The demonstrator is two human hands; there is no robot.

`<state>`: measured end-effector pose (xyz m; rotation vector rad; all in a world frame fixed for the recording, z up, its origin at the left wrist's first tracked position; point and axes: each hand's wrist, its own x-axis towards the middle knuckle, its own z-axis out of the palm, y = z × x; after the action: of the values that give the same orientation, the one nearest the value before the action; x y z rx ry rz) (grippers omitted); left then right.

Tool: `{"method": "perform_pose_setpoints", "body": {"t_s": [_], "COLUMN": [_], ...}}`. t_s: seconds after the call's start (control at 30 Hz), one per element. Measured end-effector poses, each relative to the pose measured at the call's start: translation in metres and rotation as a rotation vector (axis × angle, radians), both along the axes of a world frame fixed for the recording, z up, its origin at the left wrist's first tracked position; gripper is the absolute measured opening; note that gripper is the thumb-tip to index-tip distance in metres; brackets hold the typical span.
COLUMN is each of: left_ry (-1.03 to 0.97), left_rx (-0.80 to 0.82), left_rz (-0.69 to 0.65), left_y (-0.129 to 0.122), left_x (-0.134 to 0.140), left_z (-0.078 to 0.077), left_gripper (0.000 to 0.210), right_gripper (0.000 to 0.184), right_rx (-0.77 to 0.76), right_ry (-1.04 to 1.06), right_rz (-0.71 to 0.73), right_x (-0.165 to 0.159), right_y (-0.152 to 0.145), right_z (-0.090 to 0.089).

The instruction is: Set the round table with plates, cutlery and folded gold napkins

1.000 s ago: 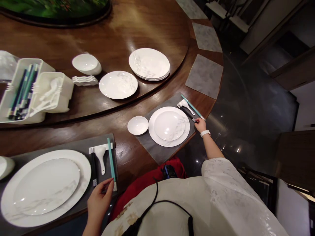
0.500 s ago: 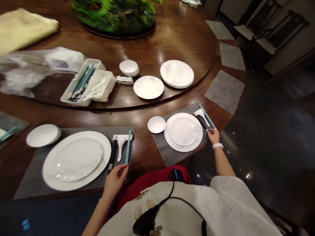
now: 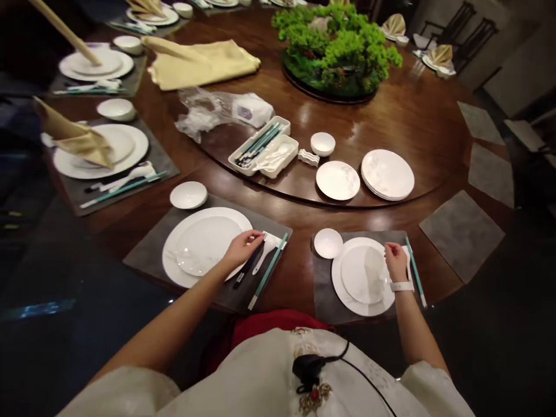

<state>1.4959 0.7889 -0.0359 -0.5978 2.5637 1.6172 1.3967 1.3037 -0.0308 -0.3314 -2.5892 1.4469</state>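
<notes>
White porcelain lies beneath both hands in my head feed. I have the left hand (image 3: 245, 247) above the right edge of the left dinner plate (image 3: 169, 255), fingertips drawn together at the left end of a white chopstick rest (image 3: 278, 240). The tips of black chopsticks (image 3: 249, 269) lie there; I can't tell whether they are pinched. Right of them on the grey placemat (image 3: 147, 249) are a white soup spoon (image 3: 262, 256) and turquoise chopsticks (image 3: 268, 272).

My right hand (image 3: 395, 263) is over the right edge of the other dinner plate (image 3: 362, 309), fingers curled; whether they hold anything, I can't tell. Just beside it lie a partly hidden spoon (image 3: 409, 262) and a second turquoise pair (image 3: 416, 271). On the lazy Susan beyond sits a cream utensil caddy (image 3: 288, 157).
</notes>
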Motion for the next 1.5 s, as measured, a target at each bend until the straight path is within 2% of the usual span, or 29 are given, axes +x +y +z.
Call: {"method": "perform_pose_setpoints", "body": {"t_s": [0.1,0.17,0.23,0.3,0.4,0.5,0.6,0.7,0.9,0.97,1.03,1.17,1.23,1.4,1.5], "left_ry": [0.064,0.091,0.119,0.134,0.113,0.081,0.023,-0.072,-0.173,-0.124,-0.018,0.198,0.253,0.315,0.272], "left_rx": [-0.023,-0.025,-0.047,-0.108,-0.231,-0.337,-0.440,-0.545,-0.717,-0.690,-0.631,-0.548,-0.533,-0.526,-0.512], "left_rz": [0.037,0.023,0.002,0.000,0.079,0.186,0.206,0.160,0.032,0.037,0.099,0.339,0.400,0.316,0.153], "left_y": [-0.031,-0.048,-0.060,-0.071,-0.093,-0.123,-0.152,-0.165,-0.146,-0.140,-0.143,-0.173,-0.193,-0.226,-0.227], "left_x": [-0.056,-0.090,-0.122,-0.152,-0.194,-0.224,-0.242,-0.253,-0.265,-0.267,-0.269,-0.281,-0.292,-0.345,-0.386], "left_z": [0.020,0.033,0.042,0.044,0.037,0.025,0.018,0.016,0.022,0.025,0.027,0.029,0.029,0.033,0.029], "left_gripper": [0.049,0.044,0.041,0.039,0.037,0.039,0.038,0.034,0.027,0.026,0.026,0.030,0.033,0.037,0.035], "right_gripper": [0.033,0.031,0.036,0.045,0.059,0.067,0.066,0.062,0.063,0.064,0.062,0.061,0.063,0.065,0.066], "right_rx": [0.295,0.461,0.567,0.646,0.773,0.898,0.957,0.969,0.966,0.971,0.978,1.003,1.046,1.142,1.170], "right_ry": [0.045,0.040,0.013,-0.010,-0.050,-0.092,-0.106,-0.148,-0.189,-0.190,-0.208,-0.264,-0.292,-0.386,-0.430], "right_rz": [0.376,0.608,0.797,0.932,0.972,0.864,0.769,0.740,0.706,0.663,0.618,0.562,0.552,0.504,0.477], "right_x": [-0.035,-0.057,-0.079,-0.101,-0.126,-0.139,-0.142,-0.143,-0.143,-0.141,-0.140,-0.139,-0.139,-0.140,-0.141], "right_y": [-0.065,-0.114,-0.162,-0.207,-0.259,-0.288,-0.300,-0.305,-0.304,-0.303,-0.302,-0.296,-0.291,-0.274,-0.260], "right_z": [0.021,0.028,0.028,0.019,-0.002,-0.020,-0.027,-0.024,-0.025,-0.027,-0.027,-0.020,-0.015,-0.007,-0.005]}}
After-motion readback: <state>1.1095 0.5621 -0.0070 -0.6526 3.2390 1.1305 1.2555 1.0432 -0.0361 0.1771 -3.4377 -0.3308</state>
